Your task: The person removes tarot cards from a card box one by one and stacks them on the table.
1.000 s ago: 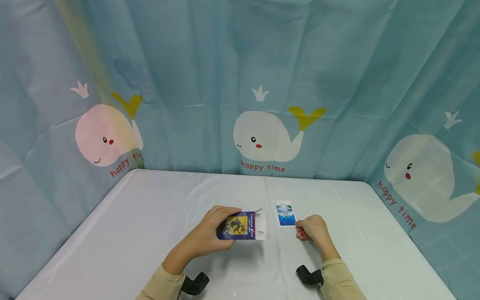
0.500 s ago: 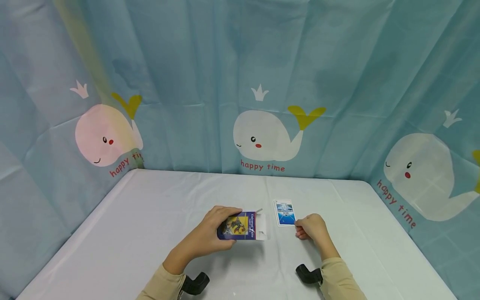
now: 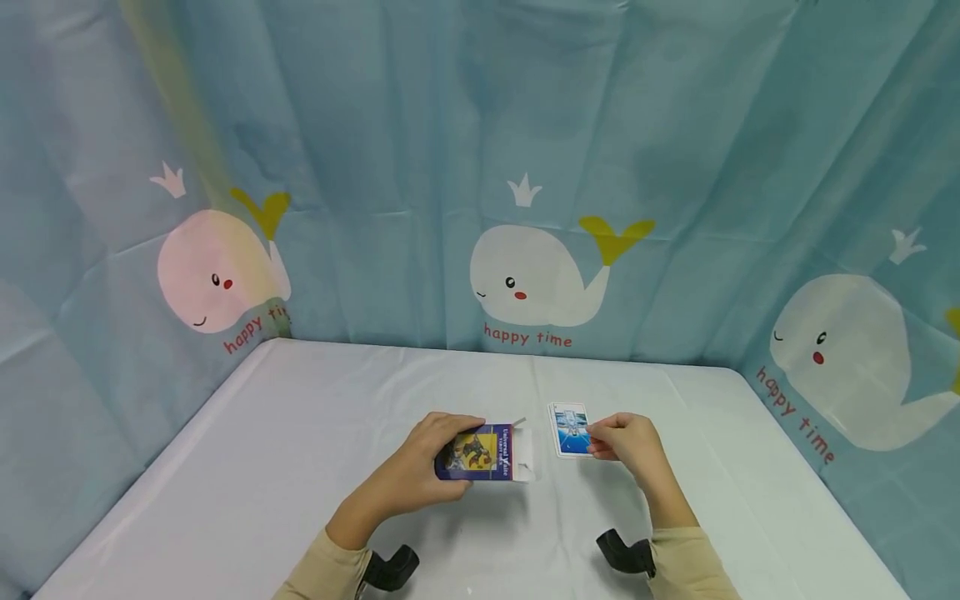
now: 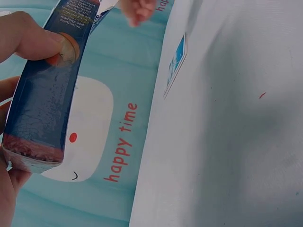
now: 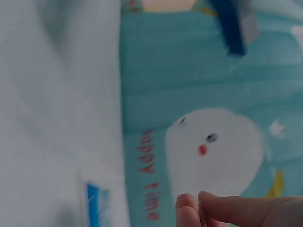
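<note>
A dark blue tarot card box (image 3: 477, 452) with a yellow picture lies sideways in my left hand (image 3: 422, 467), thumb and fingers gripping its end. Its white flap end stands open toward the right. In the left wrist view the thumb presses the box's narrow side (image 4: 42, 104). A small stack of tarot cards (image 3: 568, 433), blue picture on top, lies on the table right of the box. Over the cards' right edge hovers my right hand (image 3: 626, 442). Its thumb and fingertips (image 5: 187, 205) meet with nothing between them, apart from the cards (image 5: 94, 208).
A white cloth covers the table (image 3: 300, 450). Behind and along both sides hangs a teal curtain (image 3: 360, 167) printed with whales. Black camera mounts (image 3: 392, 568) sit on both wrists, close to the tan sleeves (image 3: 326, 571).
The right hand has risen from the card stack, its fingers having let go of the top card's edge. The cards lie squarer together. The left hand holds the box as before.
</note>
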### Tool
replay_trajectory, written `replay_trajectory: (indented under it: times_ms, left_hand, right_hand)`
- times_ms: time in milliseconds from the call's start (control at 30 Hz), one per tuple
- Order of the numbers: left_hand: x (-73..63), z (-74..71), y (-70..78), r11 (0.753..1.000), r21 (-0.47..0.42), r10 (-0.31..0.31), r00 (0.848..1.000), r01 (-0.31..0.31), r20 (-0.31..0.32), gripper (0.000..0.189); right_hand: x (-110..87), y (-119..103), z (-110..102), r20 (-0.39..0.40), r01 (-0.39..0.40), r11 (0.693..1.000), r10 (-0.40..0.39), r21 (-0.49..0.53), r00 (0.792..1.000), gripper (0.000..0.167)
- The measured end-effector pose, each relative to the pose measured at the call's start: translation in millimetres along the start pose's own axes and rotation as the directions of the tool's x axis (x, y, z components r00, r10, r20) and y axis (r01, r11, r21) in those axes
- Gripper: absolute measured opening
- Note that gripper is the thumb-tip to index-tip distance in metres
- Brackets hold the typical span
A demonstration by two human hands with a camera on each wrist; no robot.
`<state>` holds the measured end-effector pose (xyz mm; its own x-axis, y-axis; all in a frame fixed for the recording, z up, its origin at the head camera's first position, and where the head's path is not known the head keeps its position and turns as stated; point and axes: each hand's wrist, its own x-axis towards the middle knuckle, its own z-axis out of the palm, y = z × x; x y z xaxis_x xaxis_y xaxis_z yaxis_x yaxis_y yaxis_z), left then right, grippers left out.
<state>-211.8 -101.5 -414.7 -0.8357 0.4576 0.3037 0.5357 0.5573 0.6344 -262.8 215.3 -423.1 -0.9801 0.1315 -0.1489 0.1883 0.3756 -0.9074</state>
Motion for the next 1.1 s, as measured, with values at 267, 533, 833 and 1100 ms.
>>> replay_trajectory:
  times_ms: [267, 533, 833, 1100]
  left_hand:
    - [-0.5, -0.8, -0.8, 1.0, 0.012, 0.027, 1.0, -0.027, -0.01, 0.072]
    - [-2.6, -0.2, -1.0, 1.0, 0.018, 0.026, 1.0, -0.026, -0.012, 0.072]
    - [-2.1, 0.0, 2.4, 1.0, 0.021, 0.008, 1.0, -0.008, -0.001, 0.072]
    - [0.3, 0.2, 6.4, 0.999, 0.026, 0.024, 1.0, -0.024, 0.01, 0.071]
  right_hand:
    - [-35.3, -35.8, 12.8, 0.025, 0.121, 0.992, -0.123, 0.047, 0.992, 0.015]
    - [-53.8, -47.8, 20.3, 0.065, 0.152, 0.982, -0.16, 0.112, 0.985, 0.018]
    - [-64.1, -52.8, 32.1, 0.122, 0.16, 0.983, -0.171, 0.095, 0.978, 0.017]
    - [-68.0, -57.4, 32.1, 0.183, 0.151, 0.984, -0.167, 0.099, 0.969, 0.024]
